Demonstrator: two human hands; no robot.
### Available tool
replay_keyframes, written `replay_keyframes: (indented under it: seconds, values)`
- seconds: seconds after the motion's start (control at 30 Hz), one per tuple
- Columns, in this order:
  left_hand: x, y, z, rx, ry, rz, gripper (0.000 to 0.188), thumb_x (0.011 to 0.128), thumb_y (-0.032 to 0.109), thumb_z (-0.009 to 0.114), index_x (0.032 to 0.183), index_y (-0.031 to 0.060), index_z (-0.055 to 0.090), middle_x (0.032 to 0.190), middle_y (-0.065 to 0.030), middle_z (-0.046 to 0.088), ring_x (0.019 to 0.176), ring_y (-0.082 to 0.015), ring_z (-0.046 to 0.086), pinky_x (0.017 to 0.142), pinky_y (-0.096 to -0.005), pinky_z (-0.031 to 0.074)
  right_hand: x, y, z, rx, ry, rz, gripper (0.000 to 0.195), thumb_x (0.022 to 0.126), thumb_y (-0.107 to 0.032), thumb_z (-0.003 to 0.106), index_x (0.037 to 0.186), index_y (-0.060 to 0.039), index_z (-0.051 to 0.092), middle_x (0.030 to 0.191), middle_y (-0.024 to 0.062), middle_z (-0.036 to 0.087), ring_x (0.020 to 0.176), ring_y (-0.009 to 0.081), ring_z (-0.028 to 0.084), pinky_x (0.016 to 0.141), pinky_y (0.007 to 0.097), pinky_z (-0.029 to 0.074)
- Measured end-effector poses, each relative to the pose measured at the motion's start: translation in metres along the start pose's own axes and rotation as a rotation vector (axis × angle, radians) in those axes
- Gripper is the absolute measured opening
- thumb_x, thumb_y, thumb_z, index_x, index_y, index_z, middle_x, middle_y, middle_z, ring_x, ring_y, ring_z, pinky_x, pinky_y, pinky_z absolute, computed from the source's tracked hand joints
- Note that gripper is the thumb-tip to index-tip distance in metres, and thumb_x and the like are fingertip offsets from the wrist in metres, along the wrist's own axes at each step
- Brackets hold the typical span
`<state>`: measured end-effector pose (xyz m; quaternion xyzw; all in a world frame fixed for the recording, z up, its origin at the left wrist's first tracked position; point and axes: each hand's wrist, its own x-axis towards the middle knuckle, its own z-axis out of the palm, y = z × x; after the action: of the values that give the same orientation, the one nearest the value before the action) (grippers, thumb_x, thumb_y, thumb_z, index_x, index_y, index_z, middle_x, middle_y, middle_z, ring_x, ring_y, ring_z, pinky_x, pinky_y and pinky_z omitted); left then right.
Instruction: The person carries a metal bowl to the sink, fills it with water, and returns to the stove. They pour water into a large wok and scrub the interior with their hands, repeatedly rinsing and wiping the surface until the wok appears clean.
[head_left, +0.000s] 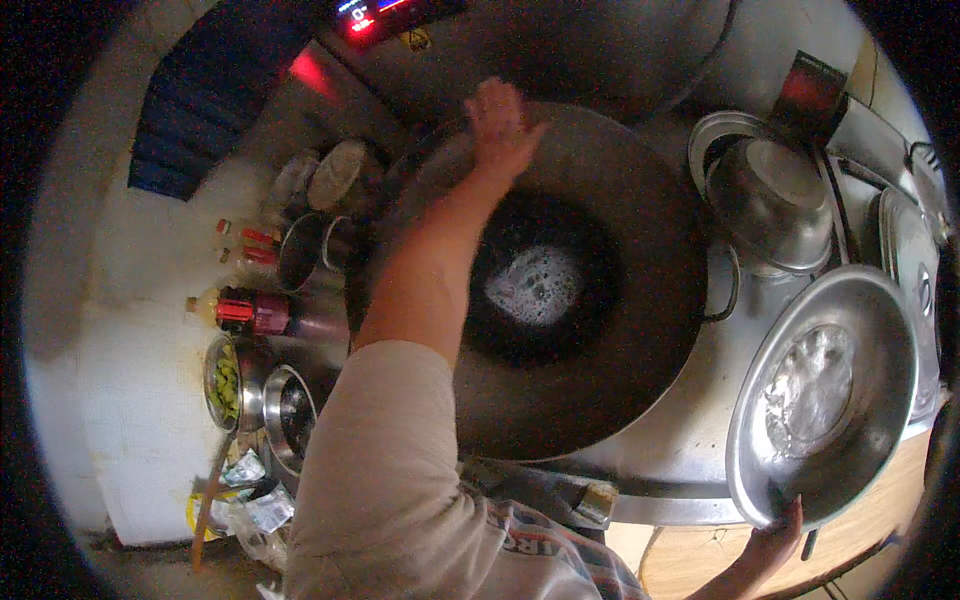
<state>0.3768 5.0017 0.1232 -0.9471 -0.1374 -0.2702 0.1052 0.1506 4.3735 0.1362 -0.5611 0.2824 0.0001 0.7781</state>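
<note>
A large dark wok (637, 360) fills the middle of the view, with whitish, bubbly liquid (532, 285) at its bottom. My left arm stretches across the wok. My left hand (502, 131) is over its far side, fingers spread, holding nothing; I cannot tell whether it touches the metal. At the lower right, my right hand (780, 532) grips the near rim of a wide stainless steel basin (877, 420). The basin is tilted, and clear liquid or a wet shine shows on its bottom.
An upturned metal bowl (772, 195) stands beyond the basin. Along the left are a bottle (255, 310), a bowl of green vegetable pieces (223, 382), a metal bowl (289, 416) and plastic packets (266, 510). A lit display (360, 19) glows at the top. A round wooden board (705, 551) lies below the basin.
</note>
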Motion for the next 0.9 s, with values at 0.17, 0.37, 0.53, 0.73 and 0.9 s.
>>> replay_keyframes:
  seconds: [0.17,0.37,0.53,0.73,0.9]
  values:
    - [-0.009,0.119,0.013,-0.508,0.057,0.204,0.080,0.077,0.041,0.059,0.134,-0.0024,0.024,0.143,-0.0229,0.012,0.134,-0.0387,0.005,0.107,-0.0526,0.005,-0.001,-0.002,-0.006,0.012,0.096,-0.003,0.035,0.083,-0.019,0.057,0.106,0.0073,0.057,0.111,0.0172,0.056,0.102,0.0271,0.054,0.088,0.0368,0.043]
    - [-0.138,0.154,-0.008,-0.799,-0.279,0.748,0.094,0.071,0.037,0.064,0.139,0.0005,0.011,0.146,-0.0210,-0.003,0.134,-0.0380,-0.004,0.108,-0.0503,0.002,0.008,0.010,-0.016,0.071,0.103,0.017,0.034,0.083,-0.020,0.057,0.104,0.0071,0.058,0.111,0.0171,0.056,0.103,0.0264,0.053,0.089,0.0350,0.042]
    - [-0.142,0.106,-0.034,-0.649,-0.762,0.964,0.081,0.071,0.032,0.063,0.138,0.0065,0.024,0.146,-0.0184,0.011,0.134,-0.0368,0.007,0.108,-0.0525,0.005,-0.002,0.011,-0.002,-0.087,0.116,-0.110,0.034,0.083,-0.019,0.058,0.104,0.0074,0.057,0.109,0.0168,0.057,0.101,0.0265,0.054,0.087,0.0357,0.043]
    - [-0.045,-0.028,-0.001,0.023,-0.291,0.698,0.068,0.080,0.042,0.055,0.137,0.0148,0.029,0.145,-0.0100,0.020,0.134,-0.0282,0.017,0.106,-0.0511,0.014,0.004,0.004,0.003,0.043,0.097,-0.031,0.037,0.083,-0.018,0.057,0.111,0.0064,0.055,0.109,0.0164,0.058,0.099,0.0257,0.056,0.085,0.0326,0.045]
    - [-0.084,-0.144,-0.049,0.265,-0.313,0.601,0.067,0.080,0.046,0.051,0.132,0.0078,0.035,0.143,-0.0108,0.025,0.133,-0.0278,0.018,0.106,-0.0505,0.013,0.017,0.010,-0.013,-0.151,0.105,-0.073,0.034,0.083,-0.010,0.055,0.113,0.0054,0.054,0.110,0.0179,0.057,0.100,0.0245,0.055,0.084,0.0318,0.046]
